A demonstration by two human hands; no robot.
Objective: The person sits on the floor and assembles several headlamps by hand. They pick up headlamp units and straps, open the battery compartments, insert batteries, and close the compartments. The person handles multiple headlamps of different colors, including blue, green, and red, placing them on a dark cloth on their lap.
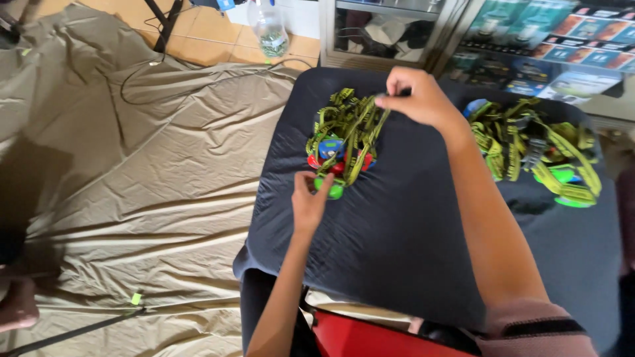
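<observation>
Green strap bundle (347,129) being held on the dark table (397,225)

Its far end is pinched shut by the right hand (417,99); the near green piece (334,190) is gripped by the left hand (309,201). Long axis runs toward/away, tilted right.

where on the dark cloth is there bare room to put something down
Bare dark cloth lies near the front edge, between the left hand and the right forearm, and behind the yellow-green strap pile. It is crowded around that pile, gripped by the right hand, and the second strap pile.
</observation>
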